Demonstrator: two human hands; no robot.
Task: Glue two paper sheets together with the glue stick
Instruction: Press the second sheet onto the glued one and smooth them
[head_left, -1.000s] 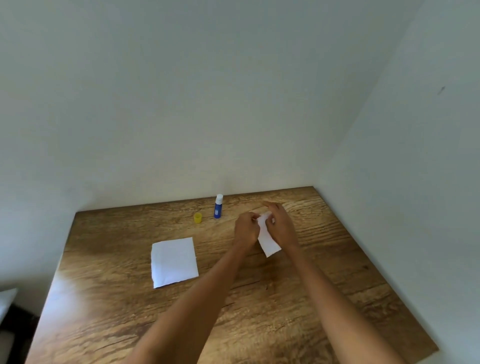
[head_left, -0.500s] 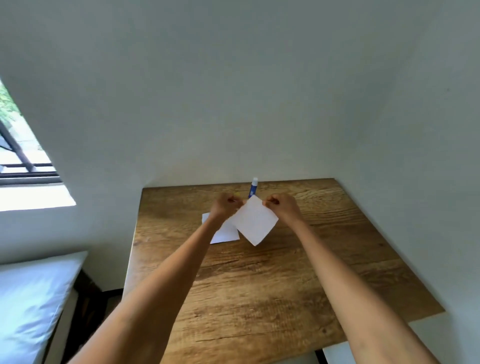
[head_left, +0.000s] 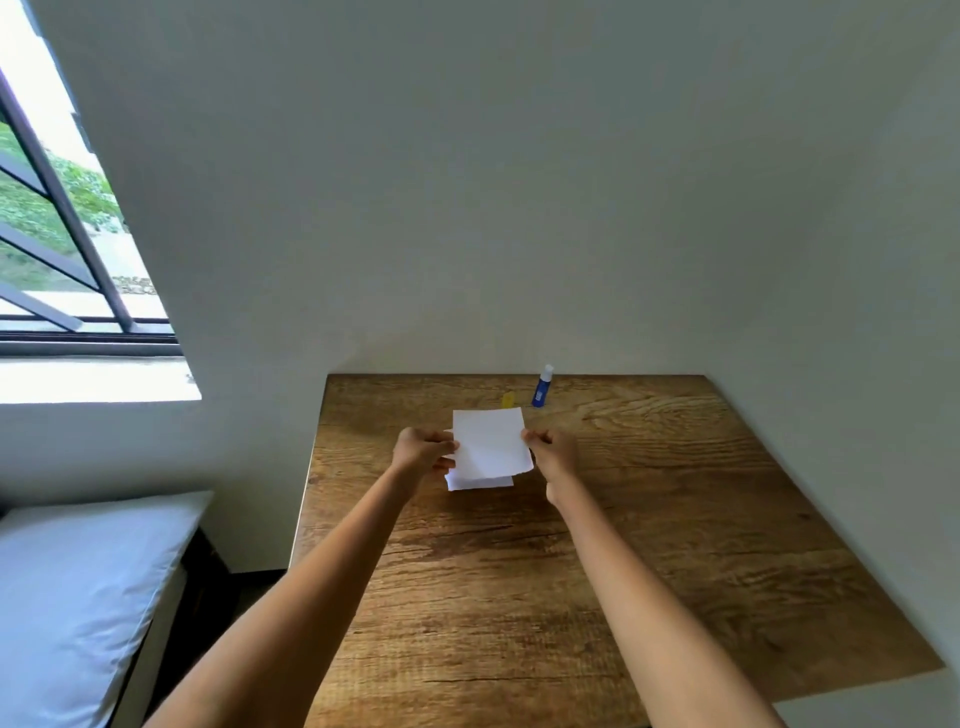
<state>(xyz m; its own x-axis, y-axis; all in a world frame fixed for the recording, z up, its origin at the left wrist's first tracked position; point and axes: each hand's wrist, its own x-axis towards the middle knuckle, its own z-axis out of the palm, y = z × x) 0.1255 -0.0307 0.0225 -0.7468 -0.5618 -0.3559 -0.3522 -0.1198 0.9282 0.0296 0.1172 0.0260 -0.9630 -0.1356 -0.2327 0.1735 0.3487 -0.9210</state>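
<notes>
**Top sheet lined up over the lower one**

Head view: a white upper sheet (head_left: 491, 441) is held over the tabletop (head_left: 649, 519), pinched at its left edge by the left hand (head_left: 422, 452) and at its right edge by the right hand (head_left: 555, 451); each grip is clamped on the paper. Just under it a lower sheet (head_left: 478, 482) is seen, only its near strip showing, lying flat on the wood. The glue stick (head_left: 542, 387) is stood upright near the far edge, uncapped, with its yellow cap (head_left: 507, 399) just beside it. Whether glue has been spread cannot be told.

The step in hand is judged to be the laying-down. It would be done well if the corners were matched first, one edge set down, and the sheet smoothed outward so that no air is trapped. The pinch should be kept light, or the thin paper will be creased. A skewed landing is the risk: the near edges are not squared.
</notes>
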